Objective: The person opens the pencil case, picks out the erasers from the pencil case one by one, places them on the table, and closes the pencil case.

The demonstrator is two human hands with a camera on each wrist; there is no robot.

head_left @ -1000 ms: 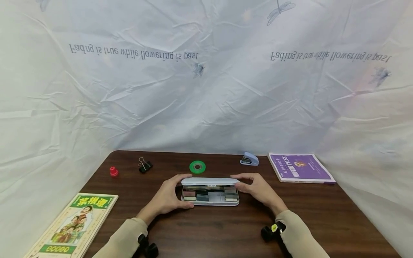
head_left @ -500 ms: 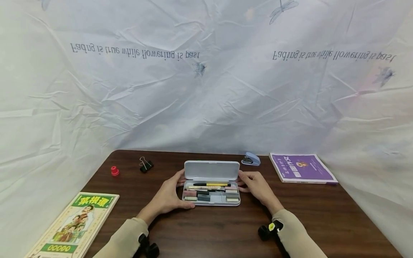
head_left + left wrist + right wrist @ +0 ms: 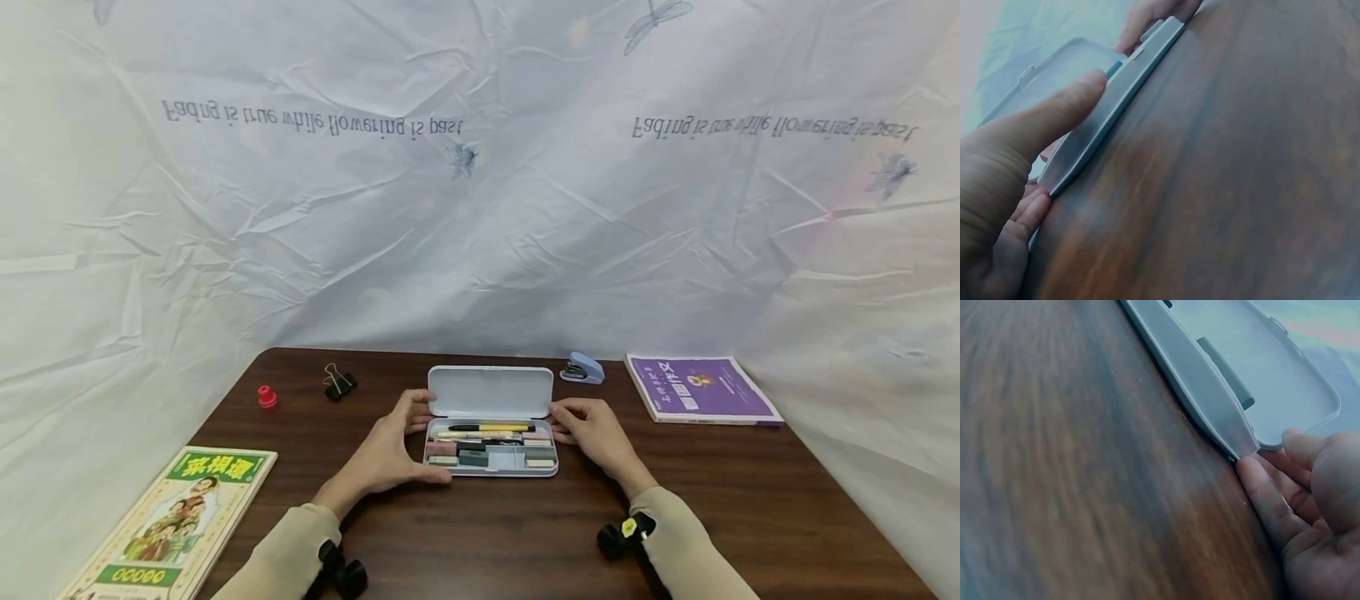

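A pale grey pencil case (image 3: 491,468) lies open at the middle of the brown table, its lid (image 3: 489,392) standing up at the back. Inside lie a yellow pen (image 3: 495,428) and several erasers (image 3: 472,457). My left hand (image 3: 393,454) holds the case's left end, thumb along the front wall (image 3: 1110,106) and fingers behind. My right hand (image 3: 588,429) rests on the table with its fingertips (image 3: 1254,472) touching the case's right corner (image 3: 1222,425) and the lid's edge (image 3: 1260,375).
On the table (image 3: 487,533) lie a red knob (image 3: 266,397) and a black binder clip (image 3: 339,383) at the back left, and a blue stapler (image 3: 582,369) and a purple book (image 3: 701,389) at the back right. A green-yellow book (image 3: 168,525) is at the front left. White cloth hangs behind.
The lid has swung from almost flat over the tray up to standing open. My right hand has dropped from the lid to the case's right end. The green tape roll is now hidden behind the lid.
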